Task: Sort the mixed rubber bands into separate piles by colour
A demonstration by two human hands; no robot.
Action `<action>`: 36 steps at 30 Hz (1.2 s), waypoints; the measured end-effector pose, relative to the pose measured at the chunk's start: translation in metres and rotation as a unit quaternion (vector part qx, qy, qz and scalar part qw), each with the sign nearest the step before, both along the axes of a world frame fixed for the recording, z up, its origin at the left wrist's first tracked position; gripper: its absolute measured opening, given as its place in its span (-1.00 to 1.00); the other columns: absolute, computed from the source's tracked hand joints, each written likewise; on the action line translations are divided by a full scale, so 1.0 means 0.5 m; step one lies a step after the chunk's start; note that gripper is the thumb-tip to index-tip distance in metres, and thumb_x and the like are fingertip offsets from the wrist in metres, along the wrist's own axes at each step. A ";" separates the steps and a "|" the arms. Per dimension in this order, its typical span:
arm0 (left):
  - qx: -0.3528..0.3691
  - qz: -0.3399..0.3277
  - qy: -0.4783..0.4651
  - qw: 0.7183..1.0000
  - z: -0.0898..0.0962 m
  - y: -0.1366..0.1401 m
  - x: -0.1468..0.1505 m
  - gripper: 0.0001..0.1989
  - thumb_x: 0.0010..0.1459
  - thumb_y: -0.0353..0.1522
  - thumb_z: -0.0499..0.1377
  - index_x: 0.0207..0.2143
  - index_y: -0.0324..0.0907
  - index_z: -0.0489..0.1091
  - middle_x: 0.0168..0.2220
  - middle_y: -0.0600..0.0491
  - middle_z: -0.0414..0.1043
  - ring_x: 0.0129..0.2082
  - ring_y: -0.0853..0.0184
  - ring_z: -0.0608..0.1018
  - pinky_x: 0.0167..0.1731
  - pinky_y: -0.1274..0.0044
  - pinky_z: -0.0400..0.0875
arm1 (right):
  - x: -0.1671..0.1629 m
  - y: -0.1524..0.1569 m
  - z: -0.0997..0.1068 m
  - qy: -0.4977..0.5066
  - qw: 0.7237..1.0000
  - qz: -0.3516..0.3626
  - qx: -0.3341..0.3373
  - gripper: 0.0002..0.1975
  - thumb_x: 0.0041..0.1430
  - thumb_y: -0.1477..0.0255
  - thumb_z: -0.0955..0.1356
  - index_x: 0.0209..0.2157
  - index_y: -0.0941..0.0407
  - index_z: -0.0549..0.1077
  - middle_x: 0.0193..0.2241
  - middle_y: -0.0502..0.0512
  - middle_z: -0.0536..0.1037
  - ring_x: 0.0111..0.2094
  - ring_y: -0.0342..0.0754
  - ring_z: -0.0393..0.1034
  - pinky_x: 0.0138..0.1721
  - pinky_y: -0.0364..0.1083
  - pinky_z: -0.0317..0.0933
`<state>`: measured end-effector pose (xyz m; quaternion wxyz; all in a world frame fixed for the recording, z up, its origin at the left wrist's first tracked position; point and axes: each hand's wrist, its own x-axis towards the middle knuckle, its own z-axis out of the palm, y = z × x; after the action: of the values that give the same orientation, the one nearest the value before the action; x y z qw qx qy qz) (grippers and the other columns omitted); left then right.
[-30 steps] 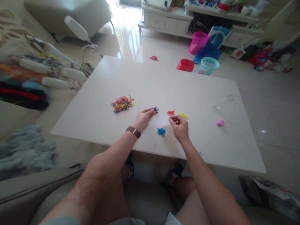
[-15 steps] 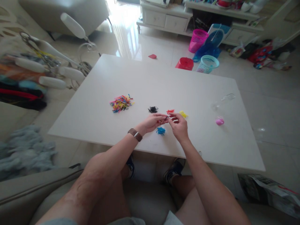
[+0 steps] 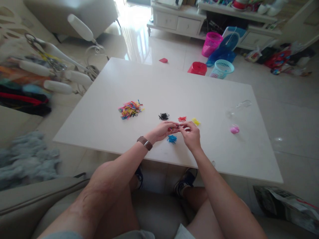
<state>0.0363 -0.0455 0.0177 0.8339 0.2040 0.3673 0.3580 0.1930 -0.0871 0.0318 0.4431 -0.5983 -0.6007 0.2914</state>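
My left hand (image 3: 162,130) is closed around a few small coloured bands (image 3: 170,129), with red and yellow showing between its fingers. Its fingertips meet those of my right hand (image 3: 191,135), which is pinched on something small and dark that I cannot make out. Just under the hands sits a pile of blue bands (image 3: 171,139) on the white table (image 3: 99,129). Beyond them are small piles of black bands (image 3: 163,116), red bands (image 3: 182,119) and yellow bands (image 3: 195,121). A larger pile of mixed coloured bands (image 3: 130,110) lies to the left.
On the table's right are a pink round object (image 3: 234,129) and a clear plastic item (image 3: 243,104). Past the far edge stand a red stool or bin (image 3: 197,68), a light-blue basket (image 3: 222,69) and a pink basket (image 3: 211,44). A metal-armed lamp (image 3: 82,78) is at the left.
Both hands stay together over the same spot, fingers shifting slightly. More of the coloured bands shows in the left hand. The whole view has moved a little.
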 end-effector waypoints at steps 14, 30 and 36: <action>-0.043 0.225 0.081 0.970 -0.021 0.034 -0.020 -0.90 0.14 -0.61 0.27 -0.41 -0.32 0.48 -0.43 0.00 0.53 -0.37 0.45 0.60 0.03 0.50 0.46 | 0.000 0.000 -0.004 0.011 0.999 -0.037 -0.026 -0.81 0.14 0.28 0.42 -0.26 0.09 0.53 -0.21 0.11 0.58 -0.38 -0.08 0.42 -0.37 -0.08 0.37; -0.059 0.027 -0.059 0.996 0.009 0.022 -0.015 -0.71 0.24 -0.50 0.01 -0.16 -0.43 0.50 -0.22 -0.25 0.59 -0.26 0.28 0.64 -0.10 0.47 0.52 | -0.001 0.000 0.000 -0.035 0.999 0.014 -0.006 -0.88 0.16 0.34 0.41 -0.29 0.07 0.57 -0.23 0.10 0.53 -0.25 -0.02 0.44 -0.28 -0.03 0.36; 0.000 -0.047 -0.088 0.995 0.003 0.006 -0.006 -0.69 0.13 -0.64 0.07 -0.14 -0.40 0.53 -0.13 -0.22 0.59 -0.19 0.32 0.62 0.00 0.48 0.44 | 0.000 0.001 -0.009 -0.093 0.995 0.038 0.029 -0.74 0.18 0.45 0.38 -0.09 0.04 0.59 -0.20 0.13 0.51 -0.11 0.08 0.40 -0.09 0.09 0.36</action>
<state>0.0332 -0.0426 0.0194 0.8788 0.1885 0.2830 0.3349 0.1928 -0.0866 0.0271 0.3912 -0.5865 -0.6695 0.2338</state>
